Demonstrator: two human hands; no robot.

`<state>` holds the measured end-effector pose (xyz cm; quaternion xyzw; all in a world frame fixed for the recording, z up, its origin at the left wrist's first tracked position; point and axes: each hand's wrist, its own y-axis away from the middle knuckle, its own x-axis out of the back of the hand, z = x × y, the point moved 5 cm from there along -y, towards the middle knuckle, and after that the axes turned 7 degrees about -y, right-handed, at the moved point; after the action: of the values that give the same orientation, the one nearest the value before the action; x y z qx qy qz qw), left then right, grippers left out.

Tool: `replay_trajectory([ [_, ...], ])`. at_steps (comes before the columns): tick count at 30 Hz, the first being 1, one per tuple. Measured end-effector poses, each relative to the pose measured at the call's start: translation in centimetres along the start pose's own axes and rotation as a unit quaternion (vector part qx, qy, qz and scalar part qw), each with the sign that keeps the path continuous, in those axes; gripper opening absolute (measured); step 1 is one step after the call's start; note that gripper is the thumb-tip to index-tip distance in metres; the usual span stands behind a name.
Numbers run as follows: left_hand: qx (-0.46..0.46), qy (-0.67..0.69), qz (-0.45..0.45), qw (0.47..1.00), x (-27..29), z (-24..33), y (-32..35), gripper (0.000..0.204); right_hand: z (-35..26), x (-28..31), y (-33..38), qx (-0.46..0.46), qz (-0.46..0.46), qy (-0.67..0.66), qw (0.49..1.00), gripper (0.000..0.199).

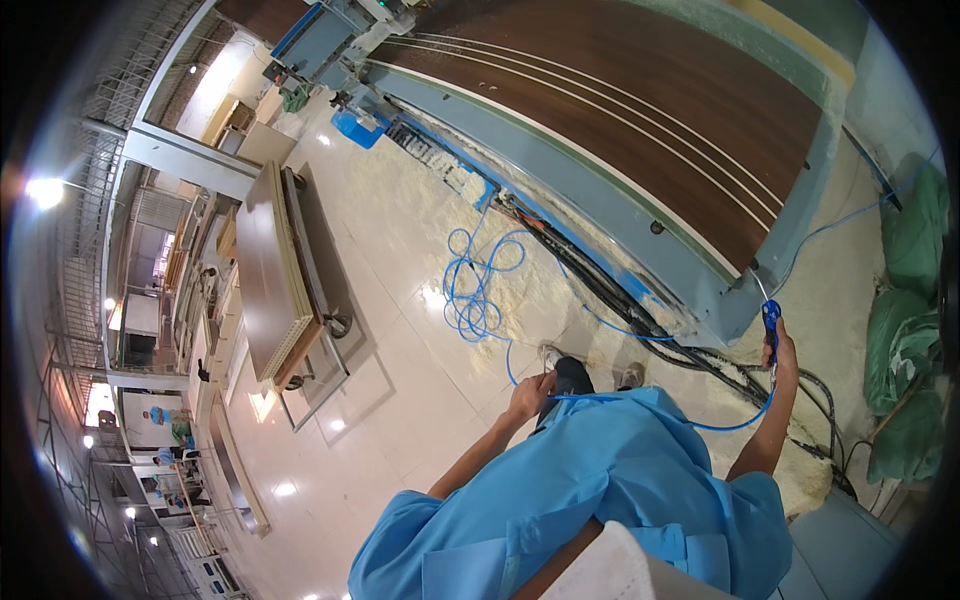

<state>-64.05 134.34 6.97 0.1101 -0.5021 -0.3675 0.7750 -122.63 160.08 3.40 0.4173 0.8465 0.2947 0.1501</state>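
Observation:
My right hand (785,358) is wrapped round a blue air blow gun (771,318), whose thin metal nozzle points up at the near right corner of the machine bed. From its lower end a blue air hose (715,428) sags across my front. My left hand (530,394) is closed round this hose beside my leg. The rest of the hose lies in loose loops (475,285) on the dusty floor. On the machine bed (610,190) rests a large dark brown panel (620,90) with several pale lines along it.
Pale dust (540,300) covers the floor along the machine. Thick black cables (610,290) run beside its base to my feet. A wheeled cart with stacked brown panels (270,280) stands at left. Green sacks (905,340) sit at far right. People (175,455) are far off at lower left.

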Motion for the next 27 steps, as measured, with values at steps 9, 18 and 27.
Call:
replay_trajectory([
  [9, -0.047, 0.078, 0.012, 0.996, -0.9, 0.9, -1.4, 0.063, 0.9, -0.4, 2.2, 0.022, 0.007, 0.007, 1.0, 0.066],
  [18, -0.134, 0.01, -0.019, 0.991, 1.6, 3.6, -3.4, 0.061, 0.2, -1.8, 3.0, 0.045, -0.001, -0.019, 0.999, 0.071],
  [27, -0.125, -0.006, 0.034, 0.992, 3.8, 3.6, -3.8, 0.062, 0.1, -1.0, 3.0, 0.051, 0.017, -0.05, 0.997, 0.068],
])
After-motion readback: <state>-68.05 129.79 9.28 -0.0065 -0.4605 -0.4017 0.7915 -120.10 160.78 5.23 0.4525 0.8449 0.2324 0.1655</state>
